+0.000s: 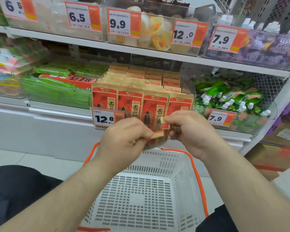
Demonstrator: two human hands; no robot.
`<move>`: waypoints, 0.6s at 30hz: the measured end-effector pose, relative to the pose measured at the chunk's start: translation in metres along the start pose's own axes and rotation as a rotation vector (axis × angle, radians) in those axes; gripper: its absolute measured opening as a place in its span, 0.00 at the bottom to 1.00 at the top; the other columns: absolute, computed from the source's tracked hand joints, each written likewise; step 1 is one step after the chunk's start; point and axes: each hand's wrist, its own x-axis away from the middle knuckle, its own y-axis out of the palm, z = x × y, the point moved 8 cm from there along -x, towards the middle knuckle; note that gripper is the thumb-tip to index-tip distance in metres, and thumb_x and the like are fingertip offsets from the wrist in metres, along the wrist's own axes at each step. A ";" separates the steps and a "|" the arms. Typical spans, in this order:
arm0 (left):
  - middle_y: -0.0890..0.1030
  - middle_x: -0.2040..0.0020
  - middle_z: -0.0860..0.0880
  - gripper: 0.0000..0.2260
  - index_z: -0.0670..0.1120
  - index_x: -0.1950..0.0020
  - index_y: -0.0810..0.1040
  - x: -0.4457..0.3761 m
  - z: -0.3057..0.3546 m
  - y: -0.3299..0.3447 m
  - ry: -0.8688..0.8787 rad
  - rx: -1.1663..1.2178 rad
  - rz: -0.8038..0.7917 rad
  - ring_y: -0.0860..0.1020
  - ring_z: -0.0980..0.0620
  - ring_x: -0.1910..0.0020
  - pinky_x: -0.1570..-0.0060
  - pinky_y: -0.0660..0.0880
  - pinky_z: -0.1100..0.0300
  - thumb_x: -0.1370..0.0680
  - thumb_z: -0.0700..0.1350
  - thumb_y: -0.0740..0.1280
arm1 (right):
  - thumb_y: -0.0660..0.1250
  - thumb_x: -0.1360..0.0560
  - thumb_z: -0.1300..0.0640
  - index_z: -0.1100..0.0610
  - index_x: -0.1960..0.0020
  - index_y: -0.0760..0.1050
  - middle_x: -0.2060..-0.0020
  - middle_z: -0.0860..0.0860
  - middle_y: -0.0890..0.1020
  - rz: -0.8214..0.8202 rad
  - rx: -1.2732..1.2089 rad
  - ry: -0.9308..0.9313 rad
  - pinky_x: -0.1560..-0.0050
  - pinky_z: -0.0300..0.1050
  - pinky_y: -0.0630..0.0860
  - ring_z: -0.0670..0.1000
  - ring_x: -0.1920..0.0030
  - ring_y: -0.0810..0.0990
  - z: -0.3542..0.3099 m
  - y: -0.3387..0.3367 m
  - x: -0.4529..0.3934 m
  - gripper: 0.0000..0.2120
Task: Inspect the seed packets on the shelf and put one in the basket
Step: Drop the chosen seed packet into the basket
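Observation:
Red and tan seed packets [137,91] stand in rows inside a clear bin on the lower shelf, behind a 12.8 price tag [105,118]. One seed packet [159,133] is held between both hands in front of the bin. My left hand [124,136] pinches its lower tan edge. My right hand [189,129] pinches its upper corner. Most of the held packet is hidden by my fingers. Below my hands sits the white perforated basket [181,166] with orange handles, nothing visible inside it.
Green snack packs [57,87] fill the bin to the left, and green pouches with white caps [228,97] fill the bin to the right. Clear bins of other goods line the upper shelf [141,51]. Cardboard boxes [274,154] stand on the floor at right.

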 end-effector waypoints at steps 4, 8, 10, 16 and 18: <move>0.81 0.60 0.60 0.04 0.55 0.57 0.81 0.029 -0.059 0.038 -0.699 -0.059 -0.439 0.78 0.57 0.58 0.56 0.76 0.57 0.23 0.48 0.72 | 0.69 0.22 0.57 0.55 0.67 0.76 0.70 0.50 0.78 -0.083 0.269 0.052 0.59 0.49 0.70 0.50 0.67 0.72 0.032 0.014 -0.020 0.15; 0.85 0.61 0.49 0.05 0.48 0.57 0.84 0.102 -0.104 0.080 -1.154 0.297 -0.500 0.81 0.46 0.62 0.54 0.80 0.48 0.22 0.43 0.71 | 0.70 0.22 0.48 0.62 0.56 0.81 0.58 0.53 0.82 -0.130 0.482 0.169 0.54 0.49 0.73 0.50 0.59 0.77 0.094 0.022 -0.047 0.16; 0.84 0.60 0.43 0.04 0.41 0.55 0.82 0.145 -0.120 0.096 -1.345 0.431 -0.404 0.81 0.46 0.62 0.50 0.80 0.44 0.21 0.38 0.69 | 0.69 0.24 0.41 0.59 0.45 0.80 0.46 0.52 0.81 -0.108 0.496 0.300 0.45 0.50 0.71 0.52 0.47 0.78 0.142 0.014 -0.055 0.21; 0.83 0.57 0.46 0.04 0.41 0.47 0.79 0.269 -0.159 0.138 -1.871 0.598 -0.120 0.81 0.52 0.61 0.64 0.78 0.59 0.18 0.37 0.65 | 0.61 0.22 0.33 0.59 0.26 0.66 0.34 0.59 0.74 0.110 0.007 0.838 0.33 0.56 0.69 0.60 0.36 0.75 0.303 -0.008 -0.035 0.36; 0.84 0.55 0.45 0.06 0.41 0.42 0.79 0.304 -0.168 0.154 -1.981 0.612 -0.110 0.82 0.50 0.58 0.61 0.79 0.58 0.18 0.37 0.65 | 0.60 0.22 0.34 0.60 0.31 0.70 0.42 0.59 0.79 0.046 -0.081 0.932 0.33 0.57 0.69 0.59 0.42 0.78 0.344 0.005 -0.026 0.33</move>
